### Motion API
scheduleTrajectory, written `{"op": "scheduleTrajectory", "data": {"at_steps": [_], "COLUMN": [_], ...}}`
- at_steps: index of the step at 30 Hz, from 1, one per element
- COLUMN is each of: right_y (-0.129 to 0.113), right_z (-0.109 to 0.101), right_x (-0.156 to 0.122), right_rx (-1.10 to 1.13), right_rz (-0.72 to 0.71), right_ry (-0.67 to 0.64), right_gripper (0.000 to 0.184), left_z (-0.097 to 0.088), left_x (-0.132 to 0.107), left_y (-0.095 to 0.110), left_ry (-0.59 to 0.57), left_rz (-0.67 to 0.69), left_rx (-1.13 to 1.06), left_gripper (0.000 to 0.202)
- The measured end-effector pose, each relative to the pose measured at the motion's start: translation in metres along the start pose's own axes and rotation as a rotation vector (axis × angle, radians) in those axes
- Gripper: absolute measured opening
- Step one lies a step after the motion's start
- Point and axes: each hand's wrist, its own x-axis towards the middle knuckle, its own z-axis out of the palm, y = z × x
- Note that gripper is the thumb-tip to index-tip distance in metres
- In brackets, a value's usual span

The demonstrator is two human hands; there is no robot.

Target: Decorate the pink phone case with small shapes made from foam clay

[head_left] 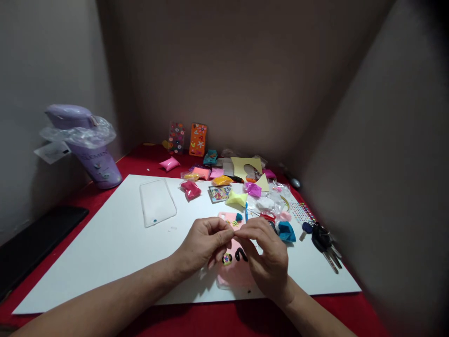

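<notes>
My left hand (pixel 206 241) and my right hand (pixel 268 260) meet fingertip to fingertip, both closed in a pinch. Whatever lies between the fingers is too small or hidden to make out. Beneath them, on the white board, is a pink-covered phone case (pixel 233 277), partly hidden by both hands. It bears a black squiggle (pixel 241 254), a small yellow and black decoration (pixel 227 259), yellow bits near its top and a teal piece (pixel 239 217) at its upper corner.
A clear phone case (pixel 157 203) lies on the white board (pixel 115 262) to the left. Clay packets, including yellow (pixel 237 199), red (pixel 191 189) and teal (pixel 286 232), lie beyond my hands. Keys (pixel 326 245) rest at right. A purple tumbler (pixel 96 161) stands far left; decorated cases (pixel 198 139) lean behind.
</notes>
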Motion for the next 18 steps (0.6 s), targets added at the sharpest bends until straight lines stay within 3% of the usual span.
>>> {"op": "scheduleTrajectory", "data": {"at_steps": [7,18], "right_y": [0.0009,-0.0003], "right_z": [0.0036,-0.0014], "right_x": [-0.0021,-0.0067], "right_rx": [-0.083,0.019], "right_rz": [-0.067,0.077], "right_ry": [-0.004,0.010], "right_gripper": [0.022,0.013], "left_z": [0.0022,-0.0009], "left_x": [-0.0012,0.0007], "left_y": [-0.0045,-0.0087], "left_ry": [-0.002,-0.008], "left_rz": [0.029,0.080], "left_rx": [-0.015,-0.014], "left_gripper": [0.031,0.027]}}
